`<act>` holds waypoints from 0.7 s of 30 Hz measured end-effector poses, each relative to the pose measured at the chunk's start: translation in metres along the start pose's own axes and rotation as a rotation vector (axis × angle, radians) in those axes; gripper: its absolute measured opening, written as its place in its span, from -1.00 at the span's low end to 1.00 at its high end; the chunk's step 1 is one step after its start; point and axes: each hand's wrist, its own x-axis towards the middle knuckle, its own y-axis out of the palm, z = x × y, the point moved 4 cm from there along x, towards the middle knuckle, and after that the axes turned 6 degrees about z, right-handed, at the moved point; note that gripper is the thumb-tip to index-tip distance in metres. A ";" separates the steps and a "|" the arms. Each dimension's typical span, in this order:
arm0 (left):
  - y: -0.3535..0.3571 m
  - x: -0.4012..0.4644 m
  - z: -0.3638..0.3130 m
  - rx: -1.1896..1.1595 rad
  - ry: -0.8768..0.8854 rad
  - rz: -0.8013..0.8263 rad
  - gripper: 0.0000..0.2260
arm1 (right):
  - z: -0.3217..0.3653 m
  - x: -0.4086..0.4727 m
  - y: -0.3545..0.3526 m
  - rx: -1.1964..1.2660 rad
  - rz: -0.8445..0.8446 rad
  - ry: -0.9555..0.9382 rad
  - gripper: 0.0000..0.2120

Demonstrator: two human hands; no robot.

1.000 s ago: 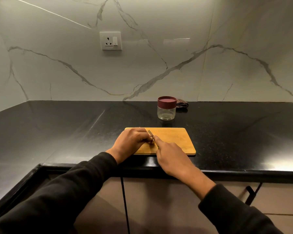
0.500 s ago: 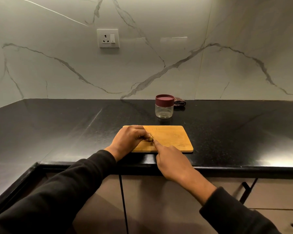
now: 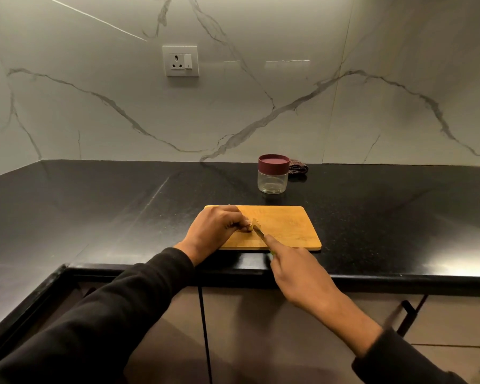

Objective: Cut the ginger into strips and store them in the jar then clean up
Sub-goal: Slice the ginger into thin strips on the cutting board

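Note:
A wooden cutting board (image 3: 288, 228) lies near the front edge of the black counter. My left hand (image 3: 214, 231) rests on the board's left part and pinches a small piece of ginger (image 3: 250, 225), mostly hidden under its fingertips. My right hand (image 3: 297, 270) grips a small knife (image 3: 258, 231), forefinger stretched along it, the blade's tip against the ginger. A clear glass jar (image 3: 273, 178) with a maroon lid on it stands behind the board.
A dark crumpled cloth (image 3: 298, 169) lies behind the jar against the marble wall. A wall socket (image 3: 180, 61) sits above the counter. Cabinet doors with a dark handle (image 3: 408, 314) are below the counter's front edge (image 3: 399, 278).
My right hand has drawn back toward me, pulling the knife along the ginger. My left hand keeps its hold on the ginger.

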 end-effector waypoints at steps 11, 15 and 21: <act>0.000 -0.001 -0.001 0.018 0.002 0.001 -0.96 | 0.002 0.004 0.001 0.095 -0.009 -0.003 -0.48; 0.001 0.000 0.001 0.006 -0.010 -0.008 -0.96 | -0.003 0.009 -0.001 0.326 0.044 0.052 -0.53; 0.002 0.000 0.003 -0.002 -0.021 -0.013 -0.96 | -0.013 0.007 0.010 0.918 0.177 0.260 -0.54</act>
